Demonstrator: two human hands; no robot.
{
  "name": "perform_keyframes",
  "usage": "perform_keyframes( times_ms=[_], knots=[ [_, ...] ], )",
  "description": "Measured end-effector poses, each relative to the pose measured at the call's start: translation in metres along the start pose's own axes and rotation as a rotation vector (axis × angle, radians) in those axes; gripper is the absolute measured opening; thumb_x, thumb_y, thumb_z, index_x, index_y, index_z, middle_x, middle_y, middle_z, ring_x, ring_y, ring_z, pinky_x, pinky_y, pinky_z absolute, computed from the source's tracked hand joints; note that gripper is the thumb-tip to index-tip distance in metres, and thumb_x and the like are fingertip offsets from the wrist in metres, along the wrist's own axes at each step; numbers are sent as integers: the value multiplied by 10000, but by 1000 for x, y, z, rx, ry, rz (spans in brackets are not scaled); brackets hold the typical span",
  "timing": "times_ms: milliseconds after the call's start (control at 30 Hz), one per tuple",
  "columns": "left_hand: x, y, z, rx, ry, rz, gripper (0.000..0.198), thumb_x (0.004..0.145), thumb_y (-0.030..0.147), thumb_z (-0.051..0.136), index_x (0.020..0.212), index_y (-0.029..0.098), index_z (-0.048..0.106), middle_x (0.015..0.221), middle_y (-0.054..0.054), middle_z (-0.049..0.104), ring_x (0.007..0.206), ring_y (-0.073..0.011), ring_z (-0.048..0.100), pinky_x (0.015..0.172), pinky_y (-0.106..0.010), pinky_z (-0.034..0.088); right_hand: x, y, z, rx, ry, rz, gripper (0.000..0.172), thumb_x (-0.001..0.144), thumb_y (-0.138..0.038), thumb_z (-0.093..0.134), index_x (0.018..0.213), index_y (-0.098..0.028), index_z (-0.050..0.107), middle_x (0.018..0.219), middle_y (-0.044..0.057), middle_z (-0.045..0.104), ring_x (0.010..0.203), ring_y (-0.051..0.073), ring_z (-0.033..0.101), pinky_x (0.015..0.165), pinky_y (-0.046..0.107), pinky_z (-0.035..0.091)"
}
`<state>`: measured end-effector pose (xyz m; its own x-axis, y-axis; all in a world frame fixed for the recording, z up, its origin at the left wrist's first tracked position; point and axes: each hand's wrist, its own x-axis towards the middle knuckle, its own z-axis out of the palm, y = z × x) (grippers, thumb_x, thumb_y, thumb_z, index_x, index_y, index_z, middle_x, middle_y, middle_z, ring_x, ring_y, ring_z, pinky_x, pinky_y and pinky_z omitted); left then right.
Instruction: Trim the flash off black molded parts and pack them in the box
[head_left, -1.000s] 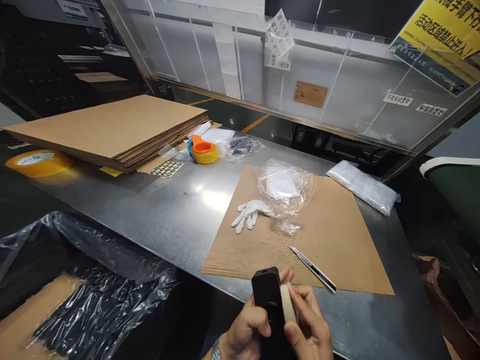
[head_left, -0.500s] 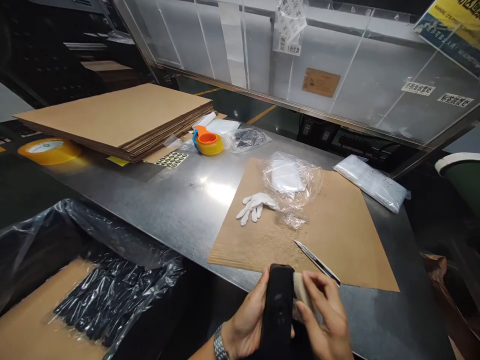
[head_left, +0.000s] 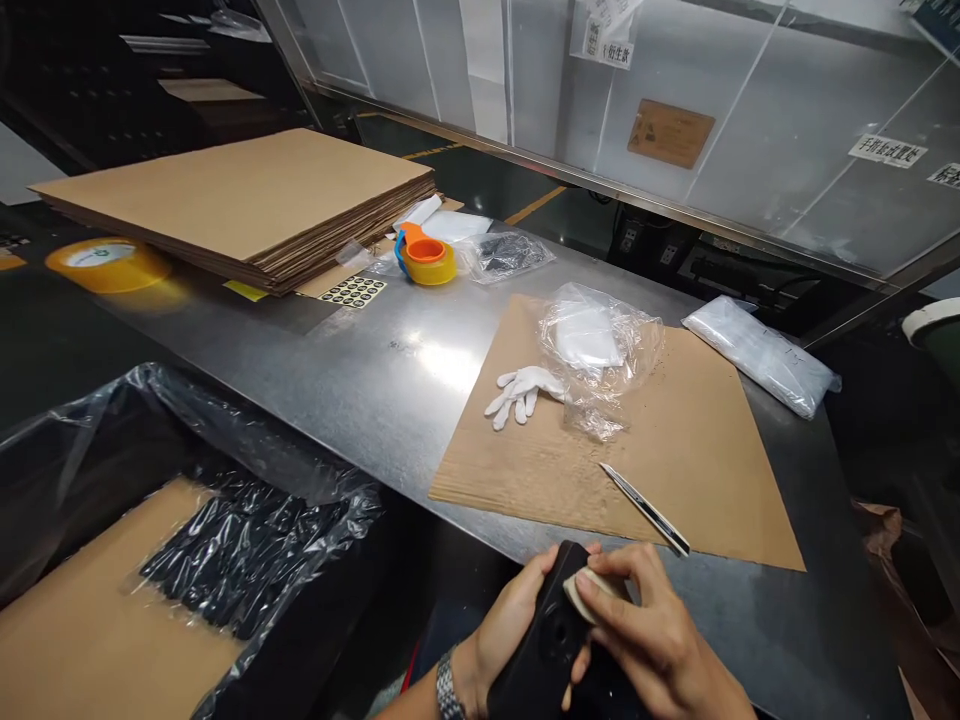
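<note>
A black moulded part [head_left: 551, 630] with a round recess in its face is gripped in my left hand [head_left: 499, 632], near the front edge of the metal table. My right hand [head_left: 652, 620] pinches a small beige pad or folded cloth [head_left: 592, 592] and presses it to the upper right edge of the black part. The lower end of the part is partly hidden by my hands and dark surroundings. Beyond my hands, a utility knife [head_left: 645, 510] lies on a cardboard sheet [head_left: 705, 460]. A white glove [head_left: 525, 392] rests there as well.
Clear plastic bags [head_left: 600, 340] lie on the cardboard. Behind are a tape dispenser [head_left: 427, 258], a stack of cardboard sheets [head_left: 247, 200] and a tape roll [head_left: 105, 265]. A plastic-lined bin [head_left: 315, 560] stands front left; a bagged bundle [head_left: 761, 352] lies right.
The black part has tilted, its top leaning right, and its recessed face shows more. My right hand has moved the beige pad from beside the part onto its edge. The camera view has shifted slightly.
</note>
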<state>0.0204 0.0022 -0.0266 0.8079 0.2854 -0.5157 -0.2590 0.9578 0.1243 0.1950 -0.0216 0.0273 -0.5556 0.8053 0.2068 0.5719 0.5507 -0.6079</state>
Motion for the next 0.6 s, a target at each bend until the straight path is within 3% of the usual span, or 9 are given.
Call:
perform_keyframes(
  times_ms=[100, 233, 300, 400, 500, 600],
  knots=[
    [0, -2, -3, 10, -10, -20, 581, 834, 595, 285, 927, 138, 631, 615, -53, 632, 415, -151, 576, 334, -236, 452, -3, 1, -7, -30, -56, 14, 538, 856, -49, 418, 1362, -219, 352, 1148, 123, 505, 1071, 211, 475, 832, 366, 477],
    [3, -9, -7, 98, 16, -109, 722, 811, 654, 237, 605, 83, 627, 473, -90, 582, 348, -137, 532, 316, -210, 390, -1, 1, -4, -41, -70, -6, 547, 855, -66, 433, 1368, -234, 342, 1132, 115, 516, 986, 197, 507, 792, 362, 484],
    [4, -10, -7, 100, 23, -108, 746, 801, 674, 235, 575, 79, 623, 456, -96, 572, 339, -131, 515, 317, -208, 373, 0, 2, 0, -40, -55, -22, 551, 854, -77, 441, 1369, -247, 343, 1114, 109, 519, 965, 197, 513, 775, 361, 487],
    [2, -5, -2, 68, 41, 19, 650, 839, 599, 290, 835, 73, 671, 531, -80, 605, 384, -126, 529, 348, -201, 390, 2, 6, 5, -43, 23, 17, 558, 857, -69, 434, 1375, -249, 337, 1116, 109, 501, 1032, 206, 489, 812, 368, 479],
    [-2, 1, 5, 25, 126, 254, 395, 842, 432, 467, 1141, 200, 579, 672, -33, 642, 467, -121, 563, 392, -189, 409, 6, 8, 4, -70, 86, 61, 537, 854, -90, 454, 1363, -236, 365, 1101, 113, 492, 1030, 212, 485, 818, 374, 475],
    [-2, -1, 11, 56, 198, 394, 401, 780, 367, 596, 1154, 225, 578, 817, -34, 645, 579, -138, 580, 433, -207, 422, 11, 7, 8, -182, 107, 29, 511, 834, -141, 499, 1332, -225, 429, 1057, 122, 527, 945, 223, 530, 752, 366, 495]
  ],
)
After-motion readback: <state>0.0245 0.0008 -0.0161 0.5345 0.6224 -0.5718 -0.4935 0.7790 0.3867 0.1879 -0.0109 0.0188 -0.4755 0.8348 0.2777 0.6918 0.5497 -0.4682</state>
